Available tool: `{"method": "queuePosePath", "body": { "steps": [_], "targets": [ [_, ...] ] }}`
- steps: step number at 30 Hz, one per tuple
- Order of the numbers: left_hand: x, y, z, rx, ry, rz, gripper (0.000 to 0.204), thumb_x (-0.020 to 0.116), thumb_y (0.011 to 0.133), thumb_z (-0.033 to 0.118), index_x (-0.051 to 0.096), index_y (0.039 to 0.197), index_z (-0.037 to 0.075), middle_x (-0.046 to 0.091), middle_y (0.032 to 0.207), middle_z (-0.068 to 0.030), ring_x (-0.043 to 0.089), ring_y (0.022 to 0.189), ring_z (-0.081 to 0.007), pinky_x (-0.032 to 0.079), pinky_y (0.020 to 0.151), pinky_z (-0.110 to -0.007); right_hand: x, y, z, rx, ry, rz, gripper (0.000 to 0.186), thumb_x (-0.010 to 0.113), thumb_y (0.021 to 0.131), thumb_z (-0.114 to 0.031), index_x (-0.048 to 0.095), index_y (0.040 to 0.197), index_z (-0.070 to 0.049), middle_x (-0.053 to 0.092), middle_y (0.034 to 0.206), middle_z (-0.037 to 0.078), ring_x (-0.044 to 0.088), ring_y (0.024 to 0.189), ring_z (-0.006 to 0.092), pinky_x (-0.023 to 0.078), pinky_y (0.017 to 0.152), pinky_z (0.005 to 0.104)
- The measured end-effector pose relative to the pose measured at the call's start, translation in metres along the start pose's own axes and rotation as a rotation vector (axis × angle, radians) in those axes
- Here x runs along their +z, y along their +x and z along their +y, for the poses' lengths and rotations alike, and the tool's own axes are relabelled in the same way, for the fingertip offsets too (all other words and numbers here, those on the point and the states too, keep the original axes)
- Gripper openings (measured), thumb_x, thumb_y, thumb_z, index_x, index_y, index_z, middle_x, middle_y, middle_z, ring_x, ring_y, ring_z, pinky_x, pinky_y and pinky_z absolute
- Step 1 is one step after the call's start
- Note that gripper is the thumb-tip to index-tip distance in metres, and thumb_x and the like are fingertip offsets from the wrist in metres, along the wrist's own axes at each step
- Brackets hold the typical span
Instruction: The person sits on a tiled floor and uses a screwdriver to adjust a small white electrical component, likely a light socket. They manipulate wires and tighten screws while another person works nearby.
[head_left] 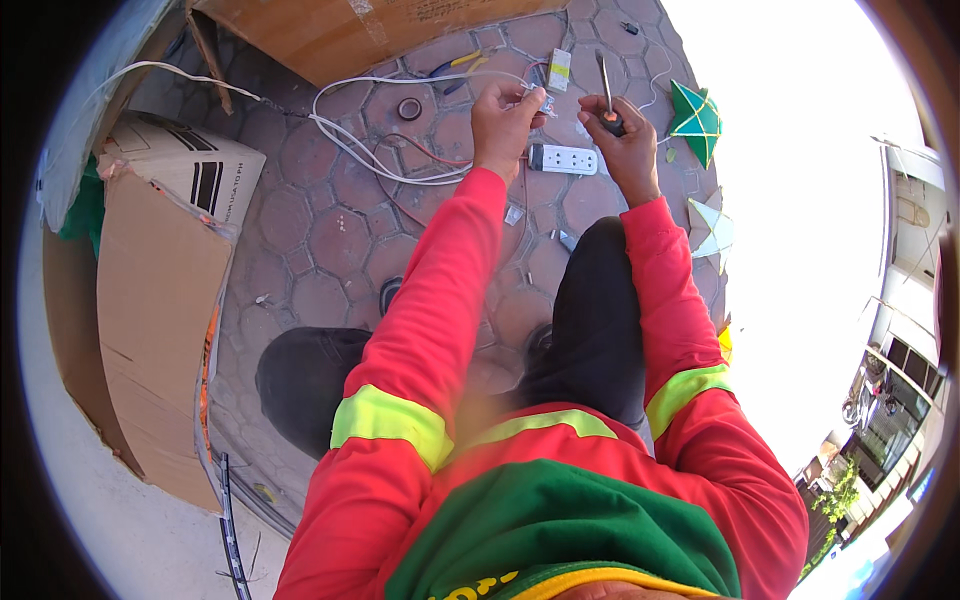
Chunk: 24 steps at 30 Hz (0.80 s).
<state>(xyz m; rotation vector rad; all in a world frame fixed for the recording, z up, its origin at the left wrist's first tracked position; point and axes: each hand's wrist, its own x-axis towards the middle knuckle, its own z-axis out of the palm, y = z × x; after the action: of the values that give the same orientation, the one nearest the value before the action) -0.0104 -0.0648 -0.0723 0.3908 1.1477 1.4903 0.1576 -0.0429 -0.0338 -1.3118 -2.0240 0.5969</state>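
The right hand (630, 150) clasps a screwdriver (606, 92), its long axis pointing away from the body, leaning slightly left; the left hand (505, 122) pinches 1 small pale part (547, 104).

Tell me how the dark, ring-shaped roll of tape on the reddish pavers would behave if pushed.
The tape roll would probably slide rather than roll, since it lies flat. Stood on edge, it might roll, given its round rim.

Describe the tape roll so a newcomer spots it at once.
Start from the cardboard box at the picture's top. On the paving below it, left of the left hand, lies the tape roll. It is a small dark ring with an open centre, unlike the partly yellow pliers nearby.
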Motion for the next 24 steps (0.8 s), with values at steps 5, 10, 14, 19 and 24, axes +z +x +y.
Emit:
{"method": "queuePosePath", "body": {
  "steps": [5,10,14,19,24],
  "targets": [
    [-0.01,-0.022,0.019,0.029,0.022,0.085,0.022,0.076,0.087,0.01,0.057,0.095,0.002,0.064,0.093,-0.0071,0.069,0.075,-0.0151,0.059,0.065,-0.028,0.016,-0.004,-0.026,-0.229,0.064,-0.117,0.018,0.078,0.085,-0.008,0.073,0.102,-0.003,0.07,0.092,0.009,0.068,0.085,0.02,0.053,0.079,0.0317],
    [-0.004,-0.045,0.033,0.066,0.159,0.094,0.021,0.074,0.088,0.009,0.056,0.097,0.002,0.065,0.096,-0.007,0.07,0.079,-0.0161,0.06,0.072,-0.028,0.019,-0.01,-0.033,-0.143,0.073,-0.056,0.02,0.08,0.083,-0.013,0.072,0.098,-0.002,0.068,0.086,0.012,0.068,0.079,0.025,0.052,0.073,0.0345],
    [-0.002,-0.063,0.044,0.14,0.158,-0.062,0.023,0.07,0.089,0.002,0.062,0.11,-0.002,0.066,0.104,-0.0097,0.069,0.09,-0.0156,0.06,0.077,-0.027,0.01,-0.015,-0.032,-0.149,0.153,-0.041,0.018,0.079,0.083,-0.012,0.071,0.095,-0.001,0.067,0.084,0.012,0.066,0.076,0.0256,0.051,0.071,0.035],
    [0.003,-0.082,0.053,0.161,0.195,-0.175,0.035,0.066,0.091,-0.004,0.062,0.125,0.0,0.067,0.113,-0.0107,0.068,0.097,-0.0136,0.059,0.085,-0.027,-0.015,-0.019,-0.036,-0.148,0.282,-0.054,0.019,0.083,0.08,-0.012,0.074,0.095,-0.006,0.069,0.085,0.01,0.066,0.073,0.0269,0.052,0.065,0.0365],
    [0.022,-0.092,0.054,0.271,0.202,-0.22,0.036,0.066,0.091,-0.004,0.062,0.126,0.0,0.068,0.114,-0.0094,0.067,0.097,-0.0129,0.059,0.085,-0.027,-0.043,-0.023,-0.043,-0.12,0.317,-0.039,0.016,0.08,0.082,-0.009,0.073,0.097,-0.007,0.067,0.081,0.01,0.064,0.069,0.0224,0.051,0.064,0.0347]
  ]
}}
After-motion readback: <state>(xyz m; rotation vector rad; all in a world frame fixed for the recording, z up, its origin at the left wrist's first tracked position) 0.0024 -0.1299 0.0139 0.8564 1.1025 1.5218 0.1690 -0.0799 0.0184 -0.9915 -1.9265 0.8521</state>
